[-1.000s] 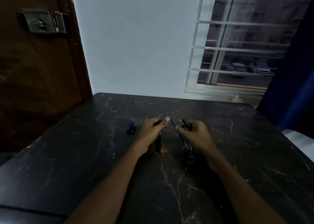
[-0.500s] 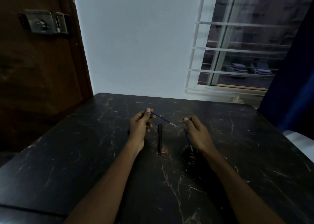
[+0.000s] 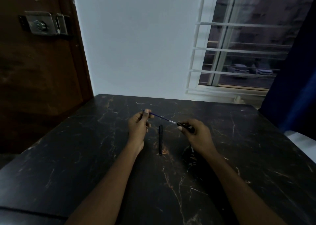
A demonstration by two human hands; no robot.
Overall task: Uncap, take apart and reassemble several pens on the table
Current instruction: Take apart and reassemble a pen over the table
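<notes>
A refill [image 3: 160,116] is pinched by the left hand [image 3: 138,127], above the pen [image 3: 160,139] laid on the bench [image 3: 85,156]. A barrel [image 3: 185,126] is gripped by the right hand [image 3: 195,134], just beside the refill's tip.

Black pen [image 3: 160,139] lies between forearms on table [image 3: 85,156]

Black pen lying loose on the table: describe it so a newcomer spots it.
On the dark marble table, look between the left hand and the right hand. The black pen lies flat there. Unlike the thin blue refill in the left hand and the short black pen part in the right, nothing touches it.
</notes>
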